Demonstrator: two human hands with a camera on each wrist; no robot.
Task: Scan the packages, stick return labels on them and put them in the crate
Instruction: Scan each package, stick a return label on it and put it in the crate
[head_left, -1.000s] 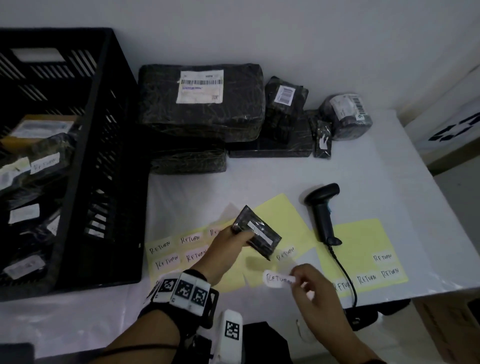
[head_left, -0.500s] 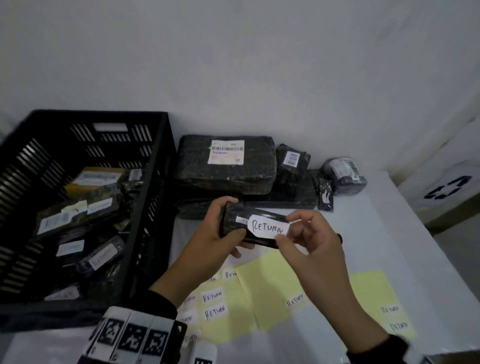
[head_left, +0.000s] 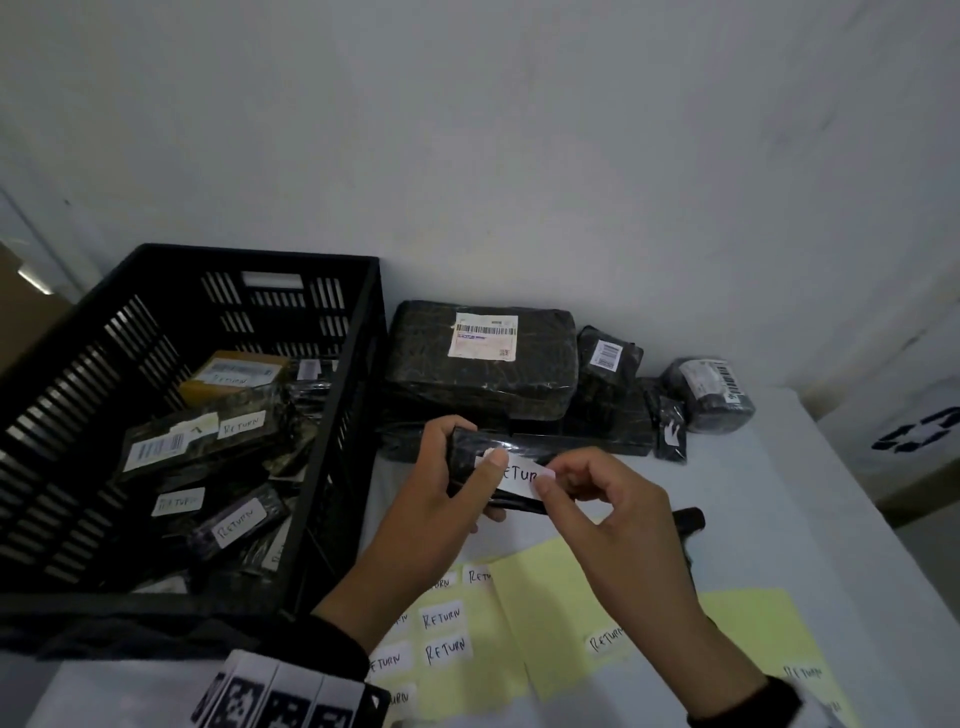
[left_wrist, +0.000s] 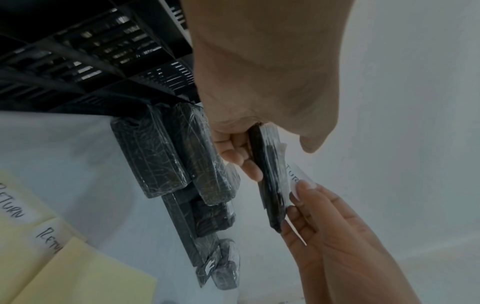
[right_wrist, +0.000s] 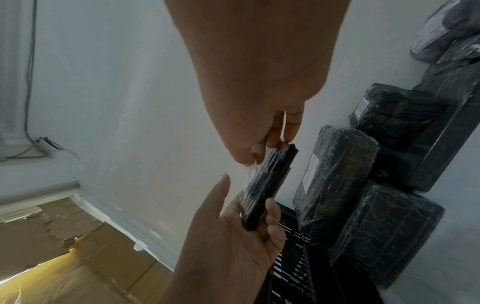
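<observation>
A small black wrapped package (head_left: 470, 451) is held in the air above the white table (head_left: 810, 525), just right of the black crate (head_left: 332, 395). The left hand (head_left: 431, 493) grips its left end, fingers curled behind and the thumb (head_left: 491, 467) pressing the front. A white sticker (head_left: 519, 475) handwritten "RETURN" lies across the package's face; the thumb covers its first letter. The right hand (head_left: 613, 512) pinches the sticker's right end between thumb and forefinger, against the package.

Below the hands lie yellow backing sheets (head_left: 540, 623) carrying more white stickers, each reading "RETURN". A dark handheld scanner (head_left: 688, 518) shows just past the right hand, mostly hidden.

Inside the crate lie dark wrapped parcels (head_left: 228, 457) and a tan one, several bearing "RETURN" stickers and one a barcode label.

Against the wall behind the hands sits a stack of black wrapped packages (head_left: 483, 384); the top one carries a white shipping label (head_left: 483, 335) with a barcode, its print too small to read. Smaller barcoded parcels sit to its right.
</observation>
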